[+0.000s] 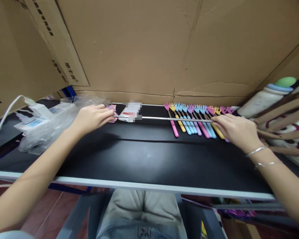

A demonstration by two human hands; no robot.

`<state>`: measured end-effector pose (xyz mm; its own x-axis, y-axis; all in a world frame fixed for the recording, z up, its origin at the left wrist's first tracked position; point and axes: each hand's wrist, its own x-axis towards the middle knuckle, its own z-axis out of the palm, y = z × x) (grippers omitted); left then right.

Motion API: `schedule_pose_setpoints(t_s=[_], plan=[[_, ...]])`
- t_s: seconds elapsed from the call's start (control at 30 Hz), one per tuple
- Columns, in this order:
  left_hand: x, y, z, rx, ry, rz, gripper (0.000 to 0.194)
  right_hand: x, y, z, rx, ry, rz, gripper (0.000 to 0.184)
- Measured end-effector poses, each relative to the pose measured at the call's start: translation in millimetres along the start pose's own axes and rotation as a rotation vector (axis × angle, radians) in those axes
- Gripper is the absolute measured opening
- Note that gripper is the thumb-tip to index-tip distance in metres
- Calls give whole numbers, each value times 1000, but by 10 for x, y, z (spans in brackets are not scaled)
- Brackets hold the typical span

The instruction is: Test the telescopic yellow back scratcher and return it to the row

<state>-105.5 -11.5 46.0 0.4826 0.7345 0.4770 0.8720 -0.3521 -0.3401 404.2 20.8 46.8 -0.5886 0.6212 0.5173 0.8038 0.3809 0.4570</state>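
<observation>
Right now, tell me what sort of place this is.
Probably a makeshift work corner: a black pale-edged desk, tall brown cardboard panels and a row of colourful claw-headed rods.

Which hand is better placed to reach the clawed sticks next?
Likely the right hand: it holds the metal rod close to the clawed sticks, while the left hand holds it farther away, near the plastic bag.

Dark Chinese characters run down the cardboard strip point(58, 38), too small to read surely (a tiny circled mark ends one line). Print on the white card point(126, 113) is unreadable.
</observation>
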Motion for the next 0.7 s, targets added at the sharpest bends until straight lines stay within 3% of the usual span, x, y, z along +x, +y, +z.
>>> schedule_pose_setpoints(t_s=[0.23,0.53,0.7], plan=[[-25,-61,14,7,18,-8,43,-141,339,98,68,-30,11,49],[-212,-392,37,75,0,-36,31,-415,811,203,34,-151,220,19],[-184,-361,16,192,9,-19,33,-479,896,210,7,-93,272,33]])
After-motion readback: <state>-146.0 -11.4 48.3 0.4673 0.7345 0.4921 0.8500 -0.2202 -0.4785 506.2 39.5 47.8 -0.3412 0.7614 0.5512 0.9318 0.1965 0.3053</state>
